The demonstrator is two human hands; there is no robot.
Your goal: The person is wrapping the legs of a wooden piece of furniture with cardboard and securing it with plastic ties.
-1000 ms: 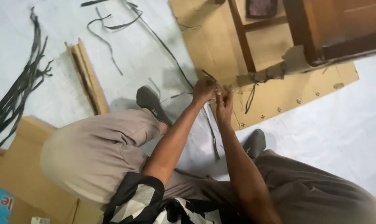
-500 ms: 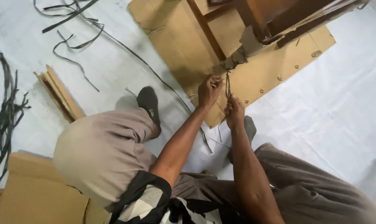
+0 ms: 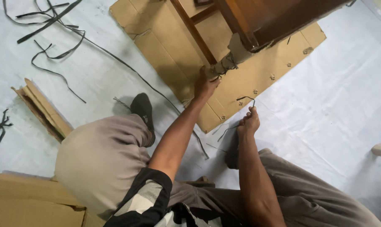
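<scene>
My hands are now apart: my left hand (image 3: 205, 84) is gripping one cardboard-wrapped furniture leg (image 3: 228, 63), my right hand (image 3: 250, 122) pinching one black strap piece (image 3: 246, 99).

Pale floor sheet (image 3: 333, 105) under flattened cardboard (image 3: 165, 46).

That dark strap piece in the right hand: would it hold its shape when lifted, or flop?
The strap probably half-holds its shape: it stands up above the right hand in a bent hook. It looks thin and light, pinched by fingertips alone. Loose straps on the floor lie in curls and kinks, so it likely bends easily and keeps creases.
</scene>
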